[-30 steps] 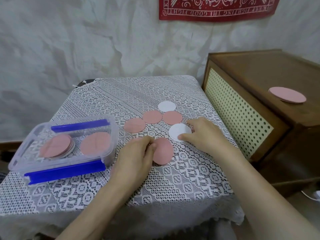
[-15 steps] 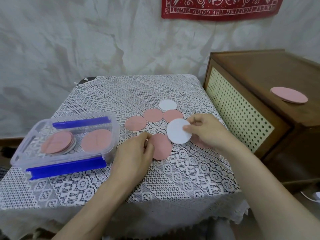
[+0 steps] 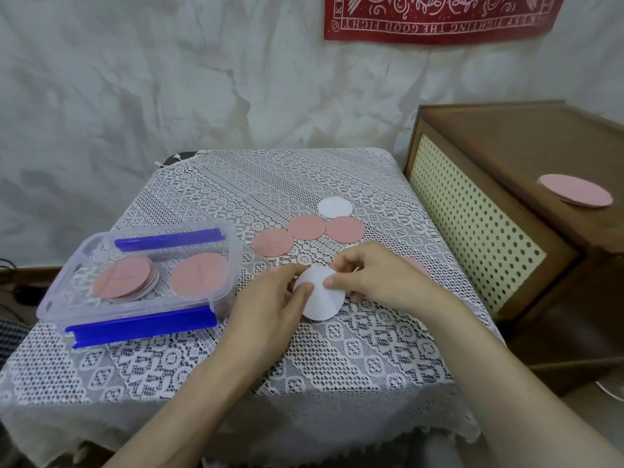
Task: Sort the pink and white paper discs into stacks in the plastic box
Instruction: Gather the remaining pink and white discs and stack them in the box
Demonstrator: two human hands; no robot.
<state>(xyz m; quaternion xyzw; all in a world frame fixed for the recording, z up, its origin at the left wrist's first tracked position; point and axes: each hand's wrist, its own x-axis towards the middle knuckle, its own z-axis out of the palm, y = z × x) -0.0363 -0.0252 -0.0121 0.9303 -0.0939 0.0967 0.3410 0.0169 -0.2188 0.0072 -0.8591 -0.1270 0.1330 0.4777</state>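
1. Here we pinch a flat, round, plain white disc [image 3: 320, 297], left hand [image 3: 270, 298] and right hand [image 3: 381, 278] both curled on its edges.
2. It is just right of the plastic box [image 3: 55, 292].

Two white discs [image 3: 335, 207], three pink discs [image 3: 306, 227] clear on the cloth [image 3: 337, 349], one more half hidden, one on the cabinet [image 3: 506, 146], two stacks [image 3: 125, 280], one plastic box [image 3: 54, 298].

The plastic box [image 3: 141, 327] sits on the table's [image 3: 337, 349] left, two disc stacks [image 3: 125, 278] inside it. Loose discs [image 3: 307, 227] lie to its right. A cabinet [image 3: 506, 157] stands right of the table.
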